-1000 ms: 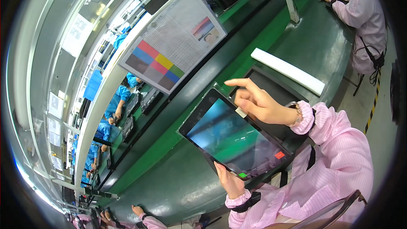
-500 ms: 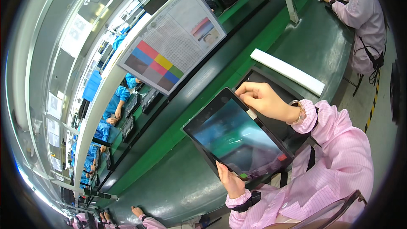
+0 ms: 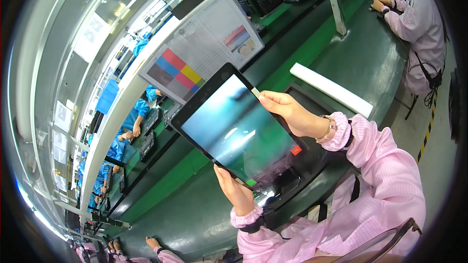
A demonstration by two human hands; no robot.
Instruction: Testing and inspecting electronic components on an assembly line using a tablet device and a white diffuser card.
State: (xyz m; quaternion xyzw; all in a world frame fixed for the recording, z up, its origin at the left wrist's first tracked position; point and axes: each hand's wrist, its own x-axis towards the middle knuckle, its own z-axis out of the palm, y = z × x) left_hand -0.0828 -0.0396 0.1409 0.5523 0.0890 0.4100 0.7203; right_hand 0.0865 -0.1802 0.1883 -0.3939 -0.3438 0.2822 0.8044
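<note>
A black-framed tablet [image 3: 234, 126] with a lit, glossy screen is tilted up above the bench, held by both hands. My left hand [image 3: 234, 189] grips its lower left edge, thumb along the frame and the other fingers largely hidden. At the opposite long side, my right hand [image 3: 293, 113] pinches the edge beside a small pale tab [image 3: 256, 92]. Small red [image 3: 296, 150] and green [image 3: 251, 182] patches show near the screen's bottom corners. Beneath the tablet, a dark flat panel or tray [image 3: 316, 158] lies partly covered.
A long white bar [image 3: 331, 90] lies on the green bench [image 3: 360, 63] beyond my right hand. A sheet with coloured squares [image 3: 214, 34] hangs behind the tablet. Co-workers in blue work across the line; a person in pink [image 3: 419, 34] sits far right.
The tablet has risen and shifted up and left with both hands, now overlapping the hanging sheet's lower edge. My right hand has changed from bent fingers near the corner to a side grip.
</note>
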